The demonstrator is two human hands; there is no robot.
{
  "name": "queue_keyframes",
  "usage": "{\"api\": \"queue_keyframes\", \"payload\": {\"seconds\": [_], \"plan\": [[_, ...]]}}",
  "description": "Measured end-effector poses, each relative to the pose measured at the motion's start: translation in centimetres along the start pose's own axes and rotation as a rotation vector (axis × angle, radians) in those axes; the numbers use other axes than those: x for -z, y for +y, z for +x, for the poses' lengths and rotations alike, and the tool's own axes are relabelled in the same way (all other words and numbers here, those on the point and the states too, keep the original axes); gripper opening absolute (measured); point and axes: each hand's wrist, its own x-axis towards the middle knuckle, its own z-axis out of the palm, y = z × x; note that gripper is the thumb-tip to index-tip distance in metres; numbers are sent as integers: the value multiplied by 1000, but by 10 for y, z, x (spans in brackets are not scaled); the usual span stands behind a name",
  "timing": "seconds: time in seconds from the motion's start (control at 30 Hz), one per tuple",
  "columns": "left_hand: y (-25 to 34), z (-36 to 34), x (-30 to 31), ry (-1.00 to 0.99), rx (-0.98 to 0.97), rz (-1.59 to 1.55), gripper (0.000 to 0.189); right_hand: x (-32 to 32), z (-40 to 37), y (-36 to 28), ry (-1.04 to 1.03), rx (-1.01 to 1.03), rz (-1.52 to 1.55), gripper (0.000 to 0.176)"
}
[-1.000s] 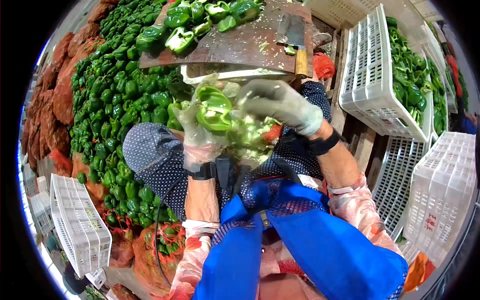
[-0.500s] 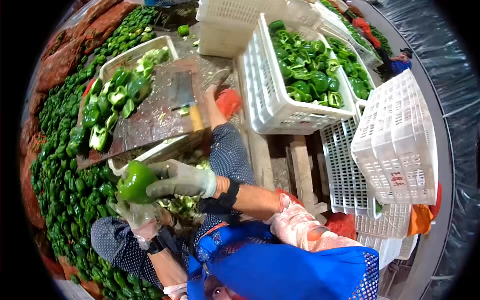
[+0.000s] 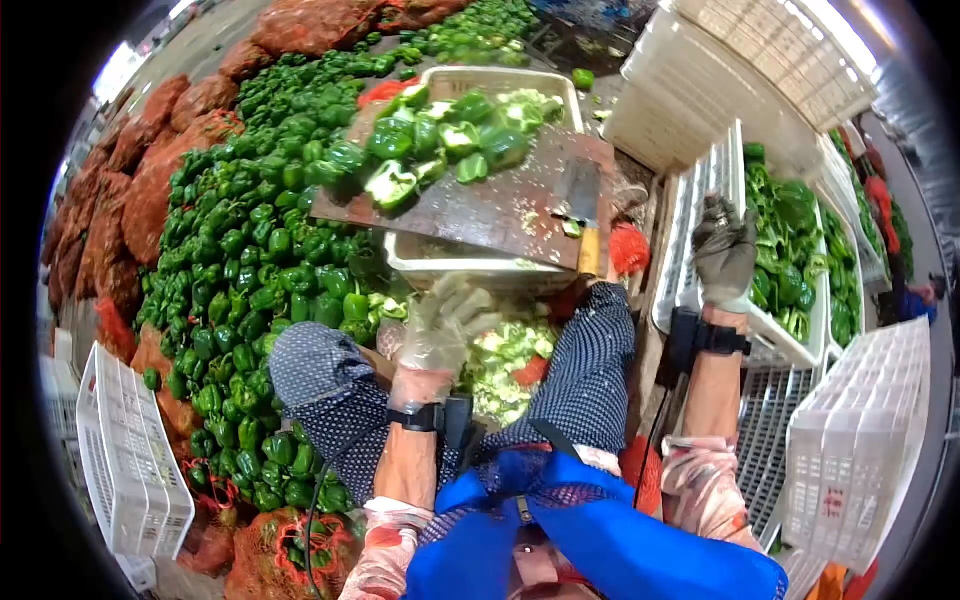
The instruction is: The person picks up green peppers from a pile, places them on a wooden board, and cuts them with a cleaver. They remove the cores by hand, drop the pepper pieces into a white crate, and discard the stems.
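Observation:
My left hand [image 3: 447, 318], in a pale, wet-looking glove, is over the gap between my knees with its fingers apart and nothing in it. To the right, my right hand [image 3: 725, 250], in a grey glove, is raised beside the white crate of green peppers [image 3: 790, 255]. Its fingers are loosely curled and apart, with no pepper visible in them. A stained cutting board [image 3: 500, 215] lies across a white crate [image 3: 470, 257]. Cut and whole peppers [image 3: 460, 138] cover its left part. On its right side rests a cleaver [image 3: 580, 190] with a yellow handle.
Loose green peppers [image 3: 240, 270] spread widely on the left, with red mesh sacks [image 3: 130, 220] behind. Pale pepper scraps [image 3: 508, 365] lie between my legs. White crates [image 3: 860, 440] stand at the right, another [image 3: 135, 460] at the lower left. A person [image 3: 920, 300] is at the far right.
The green pepper has left my hands. My right hand has moved right to the crate, my left hand is apart from it, and the view has turned left.

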Motion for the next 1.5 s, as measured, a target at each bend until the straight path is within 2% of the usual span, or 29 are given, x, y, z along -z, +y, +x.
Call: {"api": "queue_keyframes", "payload": {"seconds": [0.07, 0.13, 0.2, 0.27, 0.33, 0.37, 0.4, 0.53, 0.6, 0.63, 0.67, 0.7, 0.73, 0.77, 0.8, 0.83, 0.87, 0.9, 0.93, 1.0, 1.07, 1.13, 1.2, 1.23, 1.3, 1.33, 1.4, 1.43, 1.5], "plan": [[-2, 9, 14, 6, 55, 21, 68, -12, 8, 59, 107, -31, -458, 38], [-1, 9, 13, 52, 40, 67, 65, -65, 3, 107, -72, -191, -1084, 38], [5, 9, 16, 84, 39, 80, 65, -71, 30, 152, -235, -292, -1458, 40], [14, 7, 14, 125, 16, 82, 71, -54, 68, 201, -456, -77, -1895, 43], [19, 13, 27, 112, 10, 139, 74, -59, 92, 238, -511, -55, -2125, 39], [25, 13, 15, 188, 18, 152, 76, -80, 99, 244, -547, -185, -2273, 39], [25, 14, 17, 212, 5, 174, 77, -68, 112, 259, -606, -153, -2374, 35], [28, 20, 30, 203, 51, 88, 70, -46, 132, 288, -578, -172, -2440, 31], [27, 24, 32, 175, 51, 99, 68, -61, 117, 274, -579, -242, -2378, 30], [29, 25, 31, 174, 72, 71, 66, -61, 107, 264, -584, -177, -2332, 31], [31, 25, 31, 182, 72, 58, 65, -56, 91, 250, -474, -110, -2150, 31], [31, 25, 31, 190, 74, 45, 63, -50, 81, 233, -342, -217, -1933, 32], [31, 25, 29, 196, 78, 31, 62, -47, 72, 209, -265, -209, -1580, 29], [33, 23, 25, 166, 68, 12, 61, -40, 72, 181, -35, -316, -1488, 23], [29, 24, 32, 182, 71, 5, 61, -15, 72, 149, -75, -31, -1289, 24], [29, 24, 34, 146, 58, 1, 60, -36, 60, 118, 219, -111, -872, 16], [28, 24, 35, 112, 44, -2, 60, 10, 78, 76, 133, 31, -630, 12], [29, 23, 29, 137, 41, -22, 60, 38, 78, 38, 136, 88, -217, 12], [28, 22, 28, 139, 39, -32, 60, 35, 78, 16, 158, 90, 60, 14], [27, 23, 27, 139, 30, -48, 59, -4, 77, 22, 280, 179, -262, 14], [26, 25, 26, 184, 65, -22, 59, -33, 83, 55, 162, 17, -624, 25], [24, 28, 29, 214, 84, -19, 59, -51, 107, 99, 172, -28, -1015, 24], [23, 28, 29, 235, 120, 22, 61, -59, 144, 137, 64, -112, -1388, 35], [23, 28, 28, 254, 125, 77, 63, -53, 166, 155, 96, -146, -1459, 37], [20, 30, 30, 291, 123, 205, 71, -19, 218, 179, 65, 53, -2015, 50], [22, 32, 36, 301, 188, 183, 78, 6, 244, 190, 141, 3, -2077, 57], [19, 32, 25, 325, 106, 221, 83, -1, 255, 203, 137, -147, -2171, 58], [19, 35, 25, 324, 129, 184, 85, 3, 258, 211, 101, -72, -2261, 53], [20, 40, 17, 343, 140, 237, 87, 11, 261, 212, 50, -116, -2336, 48]]}}
